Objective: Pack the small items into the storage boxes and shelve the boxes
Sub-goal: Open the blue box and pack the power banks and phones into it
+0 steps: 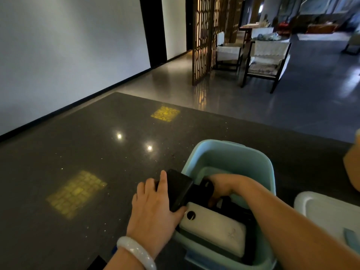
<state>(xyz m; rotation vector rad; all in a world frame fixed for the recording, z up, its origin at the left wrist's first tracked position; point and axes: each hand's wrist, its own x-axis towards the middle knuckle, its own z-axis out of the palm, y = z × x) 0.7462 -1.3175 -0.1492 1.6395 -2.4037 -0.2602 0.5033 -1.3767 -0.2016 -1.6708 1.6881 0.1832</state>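
Pale turquoise plastic storage box [229,154] with rounded corners sits on the dark speckled stone counter [78,152], directly in front of me, and both my hands are at it. My left hand [153,207] rests at the box's left rim, fingers curled over a flat black rectangular device [180,189] that leans tilted across that rim, thumb underneath its lower end. On that wrist I wear a milky white bangle [136,252]. My right hand [222,189] reaches down inside the box from the right, fingers curled around a black object [204,189] there; what exactly it is I cannot tell, as it is dark and partly hidden. Nearer to me than both hands, a white rounded rectangular power bank [214,230] lies in the box, with a round black spot near its left end and a faint small mark on its face that I cannot read. Below it more black items lie, indistinct. To the right of my right forearm stands a white plastic container [321,207], just beside the turquoise box. Beyond my left hand two yellowish patterned patches of light [76,193] lie on the counter, with two bright lamp reflections between them.
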